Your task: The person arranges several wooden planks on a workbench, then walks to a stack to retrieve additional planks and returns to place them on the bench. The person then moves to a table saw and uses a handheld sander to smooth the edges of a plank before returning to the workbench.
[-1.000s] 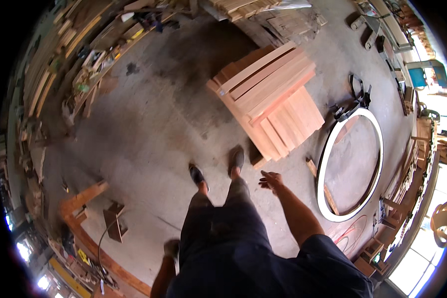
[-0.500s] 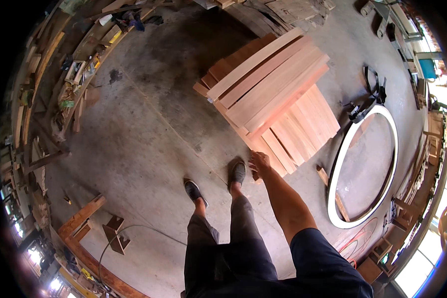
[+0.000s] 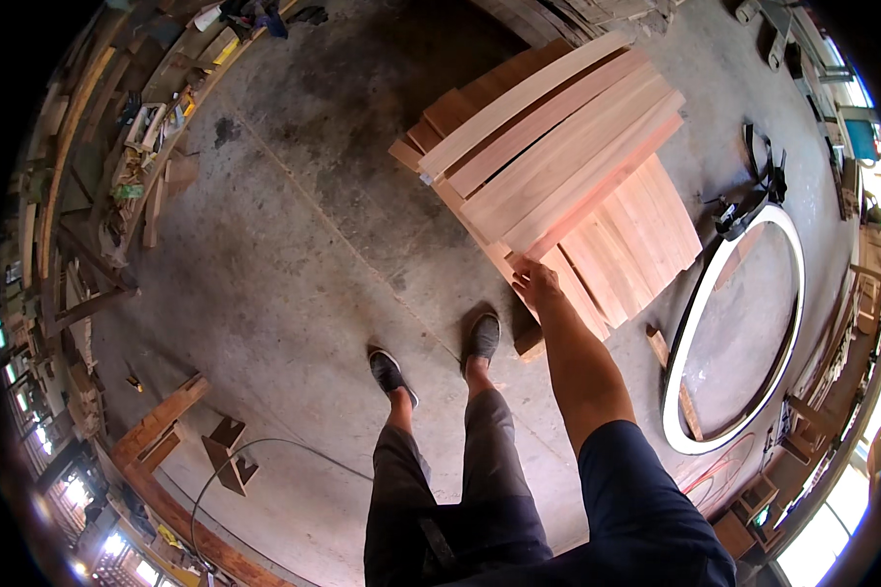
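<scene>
A stack of pale reddish-brown wooden boards (image 3: 573,157) rises from the floor ahead of me, right of the middle. Its upper boards lie side by side at a slant, with a narrow dark gap between two of them. Lower boards (image 3: 626,245) show beyond their near right side. My right hand (image 3: 536,281) reaches to the stack's near corner, fingers bent and slightly apart. The fingertips are at the end of the upper boards, and no loose piece shows in the hand. My left hand is out of the picture.
On the right a large white ring (image 3: 677,362) lies near black straps (image 3: 754,191). Wood and tools crowd a long bench (image 3: 152,127) on the left. A small wooden box (image 3: 230,455) and a cable (image 3: 294,442) are on the floor near my feet.
My right hand has moved forward, from beside the stack's lower near corner to the end of the upper boards. The whole view has shifted slightly, so the stack appears farther right.
</scene>
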The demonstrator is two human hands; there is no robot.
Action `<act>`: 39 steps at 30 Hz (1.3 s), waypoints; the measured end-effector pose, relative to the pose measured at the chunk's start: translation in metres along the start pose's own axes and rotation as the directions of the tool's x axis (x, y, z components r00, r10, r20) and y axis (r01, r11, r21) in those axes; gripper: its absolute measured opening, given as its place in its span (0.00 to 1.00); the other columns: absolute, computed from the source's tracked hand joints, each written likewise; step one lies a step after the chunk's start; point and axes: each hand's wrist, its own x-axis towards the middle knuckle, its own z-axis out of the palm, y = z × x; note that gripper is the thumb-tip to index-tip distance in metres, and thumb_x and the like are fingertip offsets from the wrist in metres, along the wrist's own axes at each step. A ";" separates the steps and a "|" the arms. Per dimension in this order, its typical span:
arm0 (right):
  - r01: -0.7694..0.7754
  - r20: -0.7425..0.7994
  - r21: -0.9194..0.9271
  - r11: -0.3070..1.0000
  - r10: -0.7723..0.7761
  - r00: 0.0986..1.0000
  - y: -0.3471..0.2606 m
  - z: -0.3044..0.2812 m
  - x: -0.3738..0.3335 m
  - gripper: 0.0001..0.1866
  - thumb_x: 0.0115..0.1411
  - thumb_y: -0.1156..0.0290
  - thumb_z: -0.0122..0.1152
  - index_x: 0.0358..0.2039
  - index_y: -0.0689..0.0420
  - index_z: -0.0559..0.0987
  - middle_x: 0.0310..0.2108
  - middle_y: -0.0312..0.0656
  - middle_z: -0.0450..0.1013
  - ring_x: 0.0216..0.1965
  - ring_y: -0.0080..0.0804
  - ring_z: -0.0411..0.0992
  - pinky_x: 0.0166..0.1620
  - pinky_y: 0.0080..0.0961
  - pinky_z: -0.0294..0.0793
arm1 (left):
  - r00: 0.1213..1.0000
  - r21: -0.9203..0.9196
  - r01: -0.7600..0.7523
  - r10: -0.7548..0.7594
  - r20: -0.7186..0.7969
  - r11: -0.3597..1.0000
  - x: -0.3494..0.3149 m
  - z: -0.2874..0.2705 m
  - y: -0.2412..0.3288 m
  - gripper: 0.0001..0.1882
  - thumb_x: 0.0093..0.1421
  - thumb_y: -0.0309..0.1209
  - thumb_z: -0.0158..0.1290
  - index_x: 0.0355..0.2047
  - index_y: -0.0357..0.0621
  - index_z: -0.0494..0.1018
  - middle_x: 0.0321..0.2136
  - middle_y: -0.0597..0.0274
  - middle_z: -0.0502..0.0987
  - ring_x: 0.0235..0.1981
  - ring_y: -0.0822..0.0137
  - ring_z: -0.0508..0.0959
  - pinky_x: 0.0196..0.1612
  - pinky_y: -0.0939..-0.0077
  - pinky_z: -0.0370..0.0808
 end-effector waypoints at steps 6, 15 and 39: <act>0.007 0.190 0.105 0.994 -0.027 0.981 -0.006 -0.041 -0.083 0.10 0.66 0.56 0.65 0.36 0.47 0.76 0.34 0.33 0.72 0.39 0.31 0.72 0.46 0.35 0.76 | 0.998 0.014 -0.068 0.068 -0.016 0.998 0.008 0.000 -0.008 0.22 0.63 0.49 0.51 0.40 0.44 0.82 0.34 0.48 0.84 0.40 0.47 0.83 0.43 0.53 0.79; -0.270 0.625 -0.023 0.963 0.224 0.748 0.094 -0.165 -0.338 0.14 0.65 0.64 0.62 0.47 0.58 0.81 0.49 0.48 0.78 0.58 0.48 0.73 0.66 0.49 0.66 | 0.943 0.060 -0.328 0.330 -0.037 0.943 0.045 -0.007 -0.069 0.22 0.63 0.49 0.51 0.40 0.43 0.82 0.35 0.48 0.84 0.41 0.47 0.83 0.43 0.54 0.78; 0.402 0.039 -0.346 0.848 -0.415 0.909 0.084 -0.132 -0.612 0.20 0.53 0.61 0.67 0.39 0.66 0.78 0.29 0.40 0.75 0.27 0.29 0.74 0.30 0.27 0.73 | 0.827 -0.713 -0.442 0.555 -0.089 0.544 -0.003 -0.200 0.174 0.07 0.65 0.34 0.54 0.32 0.46 0.75 0.23 0.65 0.74 0.20 0.70 0.73 0.25 0.72 0.75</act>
